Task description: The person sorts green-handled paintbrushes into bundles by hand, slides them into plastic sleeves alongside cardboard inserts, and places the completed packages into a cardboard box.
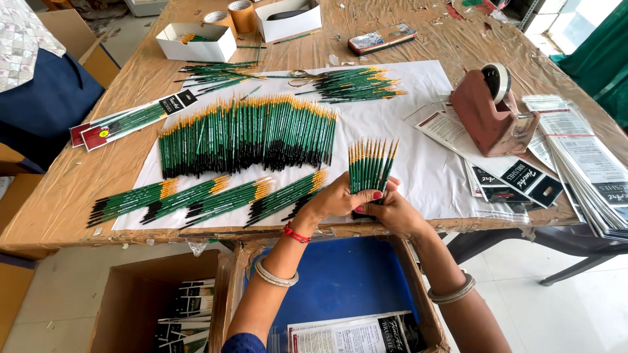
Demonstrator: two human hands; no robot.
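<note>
**Both hands square a fanned bundle of brushes at the counter's near edge**

The left hand (333, 199) and right hand (390, 210) meet around a small bundle of green paintbrushes (371, 165), fingers clamped on its lower, dark-handled end while the yellow-ferruled tips fan upward. The bundle stands upright over the white sheet (425, 163), just inside the near edge of the counter (59, 196).

The grip is low and the tips splay, so a loosened hold could let brushes slide out; this close to the edge they may well drop into the open cardboard box (137, 294) below. Left of the hands lie sorted bunches (216, 196), close enough to be knocked. To the right the sheet is bare up to the tape dispenser (490, 111).
</note>
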